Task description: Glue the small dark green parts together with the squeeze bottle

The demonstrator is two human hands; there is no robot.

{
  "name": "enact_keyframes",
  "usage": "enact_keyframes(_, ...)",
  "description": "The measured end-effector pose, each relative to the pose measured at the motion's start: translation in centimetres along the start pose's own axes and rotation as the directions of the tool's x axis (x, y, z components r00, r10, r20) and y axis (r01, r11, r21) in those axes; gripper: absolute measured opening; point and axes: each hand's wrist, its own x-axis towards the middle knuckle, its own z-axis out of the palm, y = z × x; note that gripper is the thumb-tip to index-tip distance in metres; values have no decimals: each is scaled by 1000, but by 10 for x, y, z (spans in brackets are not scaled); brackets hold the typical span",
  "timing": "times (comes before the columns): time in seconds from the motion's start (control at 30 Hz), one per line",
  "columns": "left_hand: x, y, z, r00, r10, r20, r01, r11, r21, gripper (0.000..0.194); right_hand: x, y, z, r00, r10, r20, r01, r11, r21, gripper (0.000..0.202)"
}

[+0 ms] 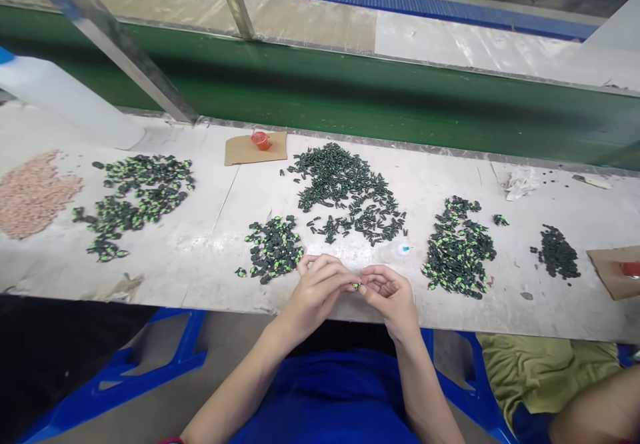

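Near the table's front edge, my left hand point(320, 289) and my right hand point(391, 296) meet at their fingertips around a small dark piece with bright green point(356, 285). Fingers of both hands pinch it, and they cover part of it. A pile of black and green pieces point(274, 247) lies just left of my left hand. Beyond both hands spreads a larger pile of small dark green parts point(340, 184). A clear bottle with a blue tip point(395, 252) lies right behind my right hand. Another black and green pile point(459, 247) is farther right.
A red cup point(261, 140) stands on cardboard point(240, 151) at the back. Pinkish pieces point(37, 194) and more black-green ones point(137, 197) lie left; black pieces point(559, 252) lie right. A metal post point(120, 51) rises at back left. Another person's arm point(600, 407) shows lower right.
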Motion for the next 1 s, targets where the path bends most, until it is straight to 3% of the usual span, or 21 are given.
enact_keyframes(0.2, -5, -1, 6, 1000, 7, -1, -7, 1000, -6, 26, -4, 3, 5, 997, -10, -72, 9, 1000, -16, 23)
enact_keyframes(0.47, -8, 1, 14, 999, -33, 22, 32, 999, 41, 25, -1, 8, -1, 997, -63, -43, 60, 995, -74, 21)
enact_keyframes(0.57, -7, 4, 18, 996, -36, 77, 32, 998, 55, 19, -7, 7, -14, 995, -95, -38, 83, 970, -230, 18)
enact_keyframes(0.63, -7, 3, 17, 995, -63, 81, 55, 994, 98, 20, -13, 5, -27, 982, -158, -103, 101, 902, -419, 14)
enact_keyframes(0.7, -9, -4, 12, 994, -105, 14, 101, 980, 174, 22, -19, 1, -42, 923, -311, -226, 114, 783, -611, 10)
enact_keyframes(0.8, -12, -21, -4, 969, -161, -187, 212, 931, 298, 17, -23, -6, -62, 748, -560, -357, 66, 597, -799, 14)
enact_keyframes(0.87, -14, -31, -14, 937, -177, -302, 283, 891, 356, 12, -22, -10, -68, 630, -673, -386, 4, 500, -866, 20)
enact_keyframes(0.9, -15, -35, -18, 925, -178, -336, 305, 875, 375, 11, -19, -10, -69, 593, -712, -375, -4, 463, -886, 24)
enact_keyframes(0.93, -15, -38, -21, 917, -177, -358, 320, 863, 391, 10, -17, -11, -68, 578, -739, -346, 11, 431, -902, 27)
enact_keyframes(1.0, -15, -41, -21, 906, -173, -387, 338, 844, 416, 10, -9, -9, -62, 609, -754, -246, 90, 374, -923, 33)
